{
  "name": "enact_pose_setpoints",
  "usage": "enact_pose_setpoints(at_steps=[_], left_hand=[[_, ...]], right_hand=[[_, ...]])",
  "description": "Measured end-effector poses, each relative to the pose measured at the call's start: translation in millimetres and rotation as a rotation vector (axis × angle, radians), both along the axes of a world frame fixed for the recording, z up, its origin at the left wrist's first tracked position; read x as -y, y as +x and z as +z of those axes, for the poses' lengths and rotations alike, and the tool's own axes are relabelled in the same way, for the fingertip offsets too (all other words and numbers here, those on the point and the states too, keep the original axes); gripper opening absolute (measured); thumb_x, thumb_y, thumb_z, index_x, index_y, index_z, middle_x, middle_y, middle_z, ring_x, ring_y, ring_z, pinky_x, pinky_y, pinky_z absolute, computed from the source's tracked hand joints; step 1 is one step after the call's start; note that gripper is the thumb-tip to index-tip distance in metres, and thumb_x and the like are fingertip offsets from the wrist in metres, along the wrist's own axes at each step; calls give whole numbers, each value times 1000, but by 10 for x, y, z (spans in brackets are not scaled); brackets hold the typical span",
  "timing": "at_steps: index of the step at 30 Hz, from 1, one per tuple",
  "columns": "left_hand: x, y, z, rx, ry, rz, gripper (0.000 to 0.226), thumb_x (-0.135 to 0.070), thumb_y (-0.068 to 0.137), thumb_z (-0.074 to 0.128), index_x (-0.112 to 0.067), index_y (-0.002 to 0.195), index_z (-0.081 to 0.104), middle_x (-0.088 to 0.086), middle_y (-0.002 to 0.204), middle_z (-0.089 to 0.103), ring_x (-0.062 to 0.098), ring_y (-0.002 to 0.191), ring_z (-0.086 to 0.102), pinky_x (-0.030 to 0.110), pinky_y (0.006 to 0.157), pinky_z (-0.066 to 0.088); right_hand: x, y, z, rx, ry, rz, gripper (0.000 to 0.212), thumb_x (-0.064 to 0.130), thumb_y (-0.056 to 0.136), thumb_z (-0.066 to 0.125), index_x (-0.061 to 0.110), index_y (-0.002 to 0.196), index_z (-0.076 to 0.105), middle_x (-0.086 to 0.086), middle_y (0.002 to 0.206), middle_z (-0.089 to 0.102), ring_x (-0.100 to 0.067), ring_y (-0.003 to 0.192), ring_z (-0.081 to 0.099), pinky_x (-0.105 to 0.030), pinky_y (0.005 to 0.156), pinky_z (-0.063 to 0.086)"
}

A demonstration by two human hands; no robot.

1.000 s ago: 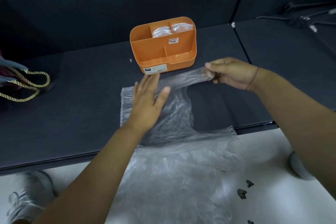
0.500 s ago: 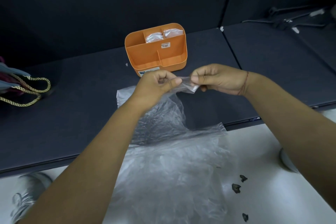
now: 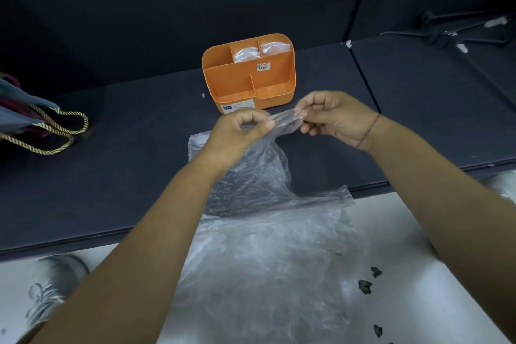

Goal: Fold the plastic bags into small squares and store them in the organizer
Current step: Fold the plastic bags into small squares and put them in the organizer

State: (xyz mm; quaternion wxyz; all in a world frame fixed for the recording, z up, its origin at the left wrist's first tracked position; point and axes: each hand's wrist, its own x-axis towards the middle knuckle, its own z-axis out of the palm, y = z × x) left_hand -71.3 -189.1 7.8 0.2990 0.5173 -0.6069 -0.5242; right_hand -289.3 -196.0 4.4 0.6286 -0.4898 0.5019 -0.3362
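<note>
A clear plastic bag [image 3: 259,232] lies crumpled across the dark table's front edge and hangs down over the white floor. My left hand [image 3: 237,134] and my right hand [image 3: 332,117] both pinch one handle strip [image 3: 287,121] of the bag, holding it stretched between them just above the table. Right behind my hands stands the orange organizer [image 3: 248,84]. Its two rear compartments each hold a folded clear bag [image 3: 247,53], and its front compartments look empty.
A dark table [image 3: 134,176] runs across the view, backed by a dark wall. A cloth bag with gold rope handles [image 3: 42,131] lies at the left edge. Black hangers [image 3: 458,31] lie at the far right. Below are white floor, my shoes and small dark scraps [image 3: 365,286].
My left hand lifted off the flattened bag and took hold of the handle strip. My right hand came left toward it, so both now pinch the strip close together in front of the organizer.
</note>
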Motion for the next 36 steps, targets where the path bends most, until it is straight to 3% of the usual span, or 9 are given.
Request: enact_pose_setpoints(at_steps=[5,8,11,16,20,26,29,32,36], left_hand=[[-78,59,-366,290,-114,66,58,-44,99,48,-24,151,32,-6,158,27,8,145,21,28,117,17],[-144,284,-682,443,-121,232,65,-49,101,35,-20,156,17,-3,164,11,12,151,5,40,123,5],[-176,496,-927,687,-129,222,75,-58,96,18,-15,157,12,0,165,3,14,151,-6,36,122,-7],[-179,611,-1088,931,-162,139,82,-63,91,6,-15,157,5,3,165,-2,17,151,-8,34,120,-11],[-207,591,-1142,1021,-164,135,81,-65,94,1,-15,158,3,4,165,-4,20,151,-10,37,121,-11],[-191,562,-1164,1052,-67,236,89,-66,87,-1,-11,157,0,8,165,-7,22,151,-14,42,121,-11],[-203,569,-1176,1038,-94,226,85,-68,93,-1,-13,157,2,6,165,-5,21,151,-12,42,121,-12],[-246,594,-1178,1033,-132,187,88,-69,88,-2,-14,157,1,3,165,-5,19,151,-13,39,119,-14],[-296,605,-1159,1065,-123,167,85,-69,92,-5,-15,157,-1,2,165,-8,18,150,-15,39,120,-13]], right_hand=[[1,-68,-182,-23,153,-473,24,-3,98,45,4,119,54,-14,105,62,-22,91,67,-26,76,58],[8,-53,-302,127,387,-552,36,29,101,48,13,133,43,-11,124,55,-24,108,62,-38,89,54],[115,72,-448,78,445,-536,44,46,92,60,16,121,47,-8,125,58,-20,109,61,-38,93,53],[400,366,-565,-15,368,-791,54,8,84,72,10,127,40,-9,94,58,-15,69,58,-24,61,55],[509,360,-658,-78,300,-871,45,-6,81,66,8,121,51,-8,99,58,-16,80,60,-22,74,56],[349,-10,-724,114,214,-1052,39,-11,83,52,-9,122,48,-12,77,57,-17,61,58,-18,53,50],[342,25,-747,-58,220,-936,30,0,95,49,-1,125,51,-11,89,63,-11,62,64,-17,61,56],[415,135,-743,-443,136,-572,44,29,90,65,9,129,56,-1,117,62,-14,98,61,-25,92,50],[416,204,-649,-623,103,-176,24,30,81,76,15,100,71,3,100,65,-14,104,60,-20,86,41]])
